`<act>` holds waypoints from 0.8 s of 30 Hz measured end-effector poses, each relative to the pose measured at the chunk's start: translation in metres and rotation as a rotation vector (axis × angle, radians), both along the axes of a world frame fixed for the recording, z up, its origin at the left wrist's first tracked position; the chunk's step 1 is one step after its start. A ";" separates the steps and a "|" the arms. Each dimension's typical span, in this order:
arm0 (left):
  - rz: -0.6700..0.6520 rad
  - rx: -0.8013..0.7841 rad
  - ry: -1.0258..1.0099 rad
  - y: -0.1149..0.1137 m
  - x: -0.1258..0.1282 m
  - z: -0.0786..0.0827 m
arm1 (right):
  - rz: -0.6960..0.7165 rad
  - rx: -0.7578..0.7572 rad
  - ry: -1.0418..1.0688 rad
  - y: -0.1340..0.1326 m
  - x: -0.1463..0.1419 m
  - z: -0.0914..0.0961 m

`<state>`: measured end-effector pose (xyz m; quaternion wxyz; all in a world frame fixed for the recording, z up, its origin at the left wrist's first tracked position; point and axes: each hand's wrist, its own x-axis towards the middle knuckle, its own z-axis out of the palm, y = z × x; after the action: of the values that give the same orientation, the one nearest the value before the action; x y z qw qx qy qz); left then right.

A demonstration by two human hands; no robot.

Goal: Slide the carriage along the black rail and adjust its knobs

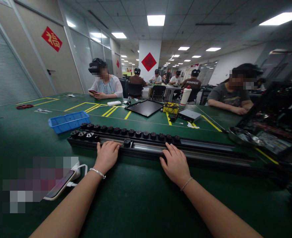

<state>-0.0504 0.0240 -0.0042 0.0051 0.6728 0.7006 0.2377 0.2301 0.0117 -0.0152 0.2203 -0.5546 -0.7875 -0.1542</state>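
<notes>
Two long black power tracks (146, 152) lie side by side across the table, the far one carrying a row of black socket modules (138, 133). On the near track, a few sockets (82, 134) sit at the left end and a single socket module (126, 142) stands by itself further right. My left hand (108, 154) rests on the near track, fingers stretched out, its fingertips just left of that single socket; whether they touch it I cannot tell. Further right, my right hand (176, 163) lies on the same track's front edge with fingers apart, holding nothing.
Behind the tracks are a blue bin (69, 121), a black panel (144, 108), a yellow basket of cables (170, 107) and a grey metal box (189, 115). A phone (60, 185) with a white cable lies left. A metal bowl (244, 135) stands right. Co-workers sit across the table.
</notes>
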 end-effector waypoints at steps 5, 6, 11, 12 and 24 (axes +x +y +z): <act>-0.013 -0.018 0.014 -0.001 -0.001 0.000 | 0.004 0.007 0.001 0.000 0.001 -0.001; -0.014 -0.020 0.015 -0.001 -0.001 0.000 | 0.004 0.008 0.000 0.000 0.001 -0.001; -0.026 -0.028 0.033 -0.002 -0.002 0.001 | 0.013 0.016 0.002 0.000 0.001 -0.001; -0.030 -0.028 0.039 -0.002 -0.002 0.001 | 0.016 0.020 0.005 0.000 0.001 -0.001; -0.043 -0.047 0.088 -0.001 -0.005 0.001 | 0.021 0.021 0.013 0.000 0.001 -0.002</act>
<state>-0.0553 0.0231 -0.0034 -0.0047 0.6974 0.6908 0.1910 0.2310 0.0114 -0.0171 0.2330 -0.5448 -0.7902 -0.1565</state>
